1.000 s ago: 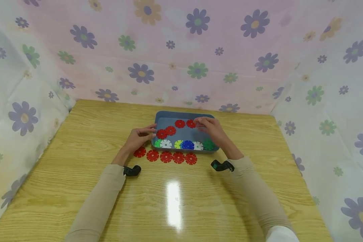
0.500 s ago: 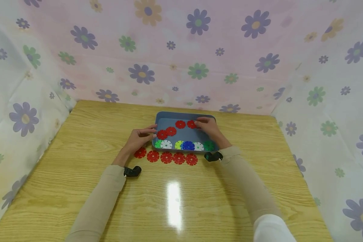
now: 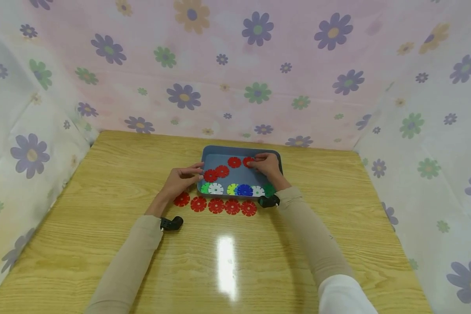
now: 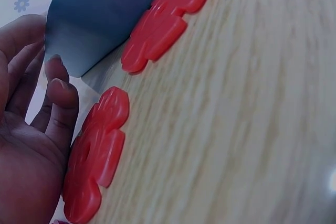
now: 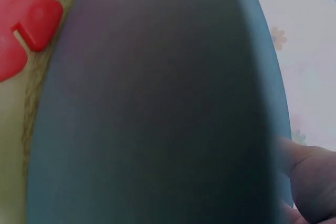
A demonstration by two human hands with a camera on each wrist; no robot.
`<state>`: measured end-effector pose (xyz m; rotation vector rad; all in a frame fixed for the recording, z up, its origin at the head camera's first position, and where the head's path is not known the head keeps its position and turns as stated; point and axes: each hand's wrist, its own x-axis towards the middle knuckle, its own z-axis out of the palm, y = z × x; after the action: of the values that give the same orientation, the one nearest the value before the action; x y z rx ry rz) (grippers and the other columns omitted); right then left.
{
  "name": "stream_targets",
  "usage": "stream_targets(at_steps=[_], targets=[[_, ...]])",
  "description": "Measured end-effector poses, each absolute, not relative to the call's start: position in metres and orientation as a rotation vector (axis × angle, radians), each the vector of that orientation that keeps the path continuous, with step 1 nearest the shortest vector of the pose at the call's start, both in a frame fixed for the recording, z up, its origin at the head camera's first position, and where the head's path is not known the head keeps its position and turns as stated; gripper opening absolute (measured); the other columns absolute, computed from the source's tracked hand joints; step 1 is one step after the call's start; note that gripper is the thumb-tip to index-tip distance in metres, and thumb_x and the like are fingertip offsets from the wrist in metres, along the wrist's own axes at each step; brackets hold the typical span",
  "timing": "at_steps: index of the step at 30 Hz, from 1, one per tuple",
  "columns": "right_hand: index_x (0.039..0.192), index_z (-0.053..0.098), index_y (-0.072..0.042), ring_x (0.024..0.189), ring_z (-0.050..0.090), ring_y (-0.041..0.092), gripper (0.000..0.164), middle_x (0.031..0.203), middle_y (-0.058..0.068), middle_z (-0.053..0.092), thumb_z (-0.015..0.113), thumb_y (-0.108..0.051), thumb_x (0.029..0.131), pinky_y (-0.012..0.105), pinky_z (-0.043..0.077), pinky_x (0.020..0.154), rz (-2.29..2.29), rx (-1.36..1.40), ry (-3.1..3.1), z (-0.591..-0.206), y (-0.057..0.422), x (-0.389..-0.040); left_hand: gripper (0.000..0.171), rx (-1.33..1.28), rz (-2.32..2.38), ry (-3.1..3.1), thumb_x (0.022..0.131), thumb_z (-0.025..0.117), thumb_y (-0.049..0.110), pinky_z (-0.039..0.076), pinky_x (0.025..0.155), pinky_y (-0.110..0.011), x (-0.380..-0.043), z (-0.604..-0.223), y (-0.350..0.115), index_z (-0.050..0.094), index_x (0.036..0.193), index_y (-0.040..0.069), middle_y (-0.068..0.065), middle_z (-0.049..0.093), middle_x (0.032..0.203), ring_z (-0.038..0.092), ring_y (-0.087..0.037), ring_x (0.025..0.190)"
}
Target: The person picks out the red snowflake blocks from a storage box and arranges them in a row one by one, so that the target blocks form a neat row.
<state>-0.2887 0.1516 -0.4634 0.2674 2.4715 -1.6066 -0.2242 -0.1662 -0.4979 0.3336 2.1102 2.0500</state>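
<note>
A blue-grey tray holds red snowflake discs in its back and left parts. My right hand reaches over its right side, with thumb and forefinger at opposite edges of a red snowflake disc near the back. In the right wrist view the tray wall hides most of that hand. My left hand rests loosely at the tray's left side, fingertips right at the wall, holding nothing. In the left wrist view, a red disc lies on the table beside this hand.
Several red discs form a row on the wooden table, just before the tray. Green, white, yellow and blue discs line the tray's near wall. Flower-patterned cloth stands behind and at both sides.
My right hand has come down and left onto the red disc at the tray's back, its wrist swinging inward. The left hand has stayed at the tray's side.
</note>
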Motion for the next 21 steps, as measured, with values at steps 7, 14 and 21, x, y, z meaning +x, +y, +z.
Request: stream_targets(at_steps=[7, 14, 21], targets=[[0.129, 0.063, 0.005, 0.07, 0.063, 0.015, 0.047, 0.12, 0.023, 0.066, 0.08, -0.012, 0.088, 0.025, 0.056, 0.067, -1.53, 0.295, 2.517, -0.46, 0.147, -0.288, 0.033, 0.353, 2.062, 2.104, 0.099, 0.067, 0.007, 0.033, 0.05, -0.023, -0.223, -0.499, -0.167, 0.066, 0.126, -0.011, -0.017, 0.052, 0.151, 0.062, -0.001, 0.113], [0.133, 0.061, 0.002, 0.091, 0.066, 0.024, 0.048, 0.133, 0.021, 0.06, 0.077, -0.015, 0.092, 0.036, 0.059, 0.083, -1.451, 0.305, 2.451, -0.452, 0.145, -0.293, 0.032, 0.387, 2.08, 2.094, 0.099, 0.065, 0.004, 0.034, 0.051, -0.023, -0.224, -0.499, -0.167, 0.065, 0.126, -0.013, -0.019, 0.051, 0.152, 0.064, -0.002, 0.109], [0.132, 0.065, -0.001, 0.091, 0.063, 0.023, 0.045, 0.135, 0.018, 0.059, 0.077, -0.016, 0.091, 0.036, 0.06, 0.085, -1.418, 0.364, 2.386, -0.444, 0.146, -0.295, 0.033, 0.374, 2.074, 2.101, 0.099, 0.066, 0.006, 0.034, 0.051, -0.022, -0.224, -0.499, -0.168, 0.066, 0.127, -0.012, -0.016, 0.052, 0.152, 0.064, -0.002, 0.096]])
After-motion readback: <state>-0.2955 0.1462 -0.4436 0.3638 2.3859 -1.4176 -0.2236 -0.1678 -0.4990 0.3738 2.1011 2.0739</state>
